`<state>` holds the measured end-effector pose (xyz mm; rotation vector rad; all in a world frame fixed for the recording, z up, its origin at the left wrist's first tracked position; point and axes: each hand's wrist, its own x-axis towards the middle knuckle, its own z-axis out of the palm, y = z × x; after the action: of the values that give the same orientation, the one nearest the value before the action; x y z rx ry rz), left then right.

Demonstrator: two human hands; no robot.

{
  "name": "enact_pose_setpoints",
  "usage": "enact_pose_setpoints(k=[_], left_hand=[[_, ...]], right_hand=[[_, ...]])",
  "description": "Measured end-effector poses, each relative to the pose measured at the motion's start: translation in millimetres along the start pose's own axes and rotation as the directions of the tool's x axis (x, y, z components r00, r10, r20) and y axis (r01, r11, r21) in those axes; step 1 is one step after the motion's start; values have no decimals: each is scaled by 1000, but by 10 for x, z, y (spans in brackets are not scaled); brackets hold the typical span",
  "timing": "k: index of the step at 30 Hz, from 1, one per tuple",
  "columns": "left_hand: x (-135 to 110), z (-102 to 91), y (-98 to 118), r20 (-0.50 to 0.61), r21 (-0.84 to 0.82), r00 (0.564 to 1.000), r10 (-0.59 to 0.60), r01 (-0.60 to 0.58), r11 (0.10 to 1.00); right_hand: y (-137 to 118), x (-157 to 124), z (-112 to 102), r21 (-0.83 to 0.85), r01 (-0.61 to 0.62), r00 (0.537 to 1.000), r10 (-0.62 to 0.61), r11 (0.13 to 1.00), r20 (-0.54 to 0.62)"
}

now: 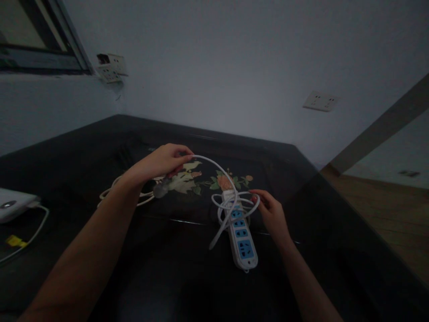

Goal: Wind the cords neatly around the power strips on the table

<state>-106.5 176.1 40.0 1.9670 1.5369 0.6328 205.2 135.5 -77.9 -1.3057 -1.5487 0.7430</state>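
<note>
A white power strip with blue sockets lies on the dark table. Its white cable is looped in several coils over the strip's far end. My left hand is closed in a pinch on a stretch of that cable, lifted above the table, and the cable arcs from it down to the coils. My right hand sits at the right side of the coils, fingers curled onto the loops.
A flower pattern decorates the tabletop. More pale cord lies under my left wrist. A white device with a cable sits at the left edge. Wall sockets are on the wall behind; a wooden floor lies right.
</note>
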Motion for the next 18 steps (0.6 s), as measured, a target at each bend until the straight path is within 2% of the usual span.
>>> enact_pose_setpoints(k=[8, 13, 18], left_hand=[[-194, -41, 183, 113, -152, 985, 128, -110, 982], [-308, -4, 336, 135, -179, 976, 171, -146, 973], [-413, 14, 445, 125, -170, 965, 232, -210, 963]], right_hand=[[14, 35, -33, 57, 7, 999, -10, 998, 50], [24, 42, -63, 15, 20, 1000, -20, 1000, -20], [-4, 14, -72, 32, 14, 988, -9, 999, -152]])
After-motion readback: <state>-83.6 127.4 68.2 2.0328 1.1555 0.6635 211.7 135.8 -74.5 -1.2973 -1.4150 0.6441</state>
